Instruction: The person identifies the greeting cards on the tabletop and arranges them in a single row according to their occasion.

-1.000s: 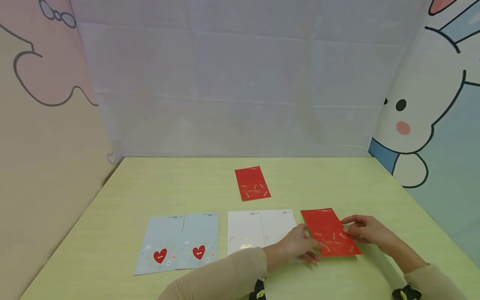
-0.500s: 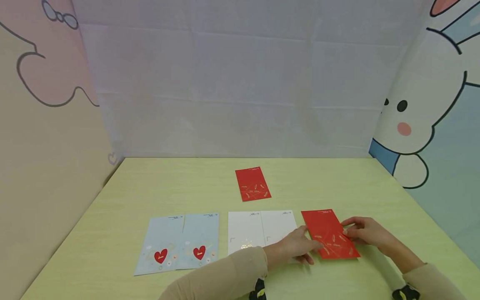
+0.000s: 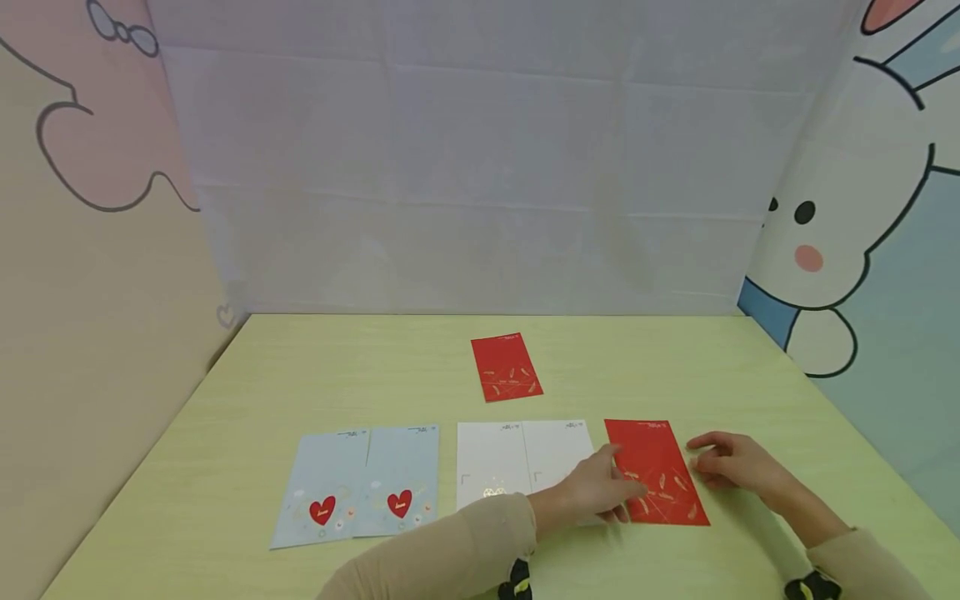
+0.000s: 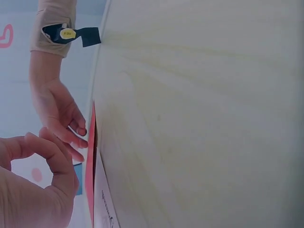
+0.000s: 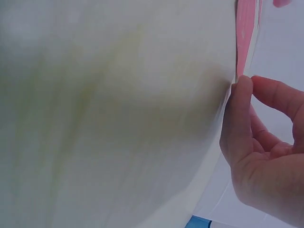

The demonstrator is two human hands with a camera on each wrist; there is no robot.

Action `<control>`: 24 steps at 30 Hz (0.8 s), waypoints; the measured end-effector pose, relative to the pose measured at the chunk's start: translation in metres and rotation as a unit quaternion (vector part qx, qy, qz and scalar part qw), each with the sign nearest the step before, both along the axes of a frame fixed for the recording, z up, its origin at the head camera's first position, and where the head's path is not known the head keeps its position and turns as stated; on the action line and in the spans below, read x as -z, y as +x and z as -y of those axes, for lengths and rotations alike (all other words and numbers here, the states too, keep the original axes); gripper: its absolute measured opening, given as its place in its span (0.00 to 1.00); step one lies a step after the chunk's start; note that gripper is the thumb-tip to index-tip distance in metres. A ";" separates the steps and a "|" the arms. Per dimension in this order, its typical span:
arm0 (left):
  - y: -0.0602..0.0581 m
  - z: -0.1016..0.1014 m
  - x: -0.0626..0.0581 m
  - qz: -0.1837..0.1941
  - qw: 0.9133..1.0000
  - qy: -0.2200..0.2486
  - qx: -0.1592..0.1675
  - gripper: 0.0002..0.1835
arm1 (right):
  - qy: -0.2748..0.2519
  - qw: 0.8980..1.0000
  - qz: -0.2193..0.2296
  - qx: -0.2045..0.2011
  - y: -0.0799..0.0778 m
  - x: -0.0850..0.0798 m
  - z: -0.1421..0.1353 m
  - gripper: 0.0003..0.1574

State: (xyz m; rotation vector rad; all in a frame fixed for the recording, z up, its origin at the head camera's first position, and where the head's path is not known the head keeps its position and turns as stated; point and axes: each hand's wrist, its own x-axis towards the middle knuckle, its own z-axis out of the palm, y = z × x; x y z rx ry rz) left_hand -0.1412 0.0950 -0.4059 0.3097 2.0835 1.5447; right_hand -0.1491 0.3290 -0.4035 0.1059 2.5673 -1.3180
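A red card with pale printed marks lies on the table at the right of the front row, between the two hands. Reaching across the white cards, the left hand has its fingers over the red card's left edge and touches it lightly. The right hand rests beside the card's right edge, fingers loosely bent and holding nothing. In the left wrist view the red card appears edge-on, next to a white card. The right wrist view has the right hand near one corner of the red card.
Two white cards lie side by side, partly hidden under the left forearm. Two light-blue cards with red hearts sit left of them. Another red card lies farther back on the table. A white cloth hangs behind.
The front red card has turned slightly and now lies straighter, its near edge shifted left and toward the person. The right hand has come away from its right edge. The left hand barely moved.
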 end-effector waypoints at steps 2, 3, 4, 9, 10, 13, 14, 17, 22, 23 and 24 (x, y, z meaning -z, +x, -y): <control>0.000 0.003 -0.003 -0.010 1.000 0.008 0.003 0.32 | 0.003 1.000 -0.005 0.001 0.000 0.000 0.000 0.24; -0.001 0.005 -0.005 -0.013 1.000 0.016 0.005 0.31 | 0.003 1.000 -0.007 0.003 0.000 0.000 0.000 0.25; -0.002 0.008 -0.007 -0.016 1.000 0.022 0.005 0.30 | 0.005 1.000 -0.008 0.004 -0.001 -0.001 0.000 0.25; -0.015 0.032 -0.019 -0.025 0.998 0.051 -0.006 0.23 | 0.002 1.000 -0.013 0.013 -0.005 -0.006 0.001 0.28; -0.019 0.038 -0.021 -0.029 0.998 0.055 -0.013 0.22 | -0.001 1.000 -0.016 0.014 -0.007 -0.008 0.002 0.28; -0.034 0.060 -0.029 -0.039 0.996 0.064 -0.039 0.20 | -0.016 0.999 -0.028 0.013 -0.013 -0.012 0.005 0.30; -0.039 0.068 -0.031 -0.042 0.996 0.065 -0.049 0.20 | -0.021 0.999 -0.031 0.010 -0.015 -0.014 0.006 0.30; -0.056 0.093 -0.037 -0.050 0.993 0.070 -0.087 0.19 | -0.040 0.998 -0.041 0.003 -0.024 -0.017 0.011 0.32; -0.083 0.133 -0.040 -0.056 0.984 0.090 -0.144 0.19 | -0.074 0.996 -0.047 0.001 -0.041 -0.024 0.019 0.35; -0.088 0.140 -0.040 -0.057 0.983 0.088 -0.154 0.19 | -0.081 0.996 -0.047 0.003 -0.045 -0.025 0.021 0.35; -0.092 0.147 -0.039 -0.057 0.981 0.086 -0.162 0.20 | -0.090 0.995 -0.047 0.004 -0.048 -0.027 0.023 0.36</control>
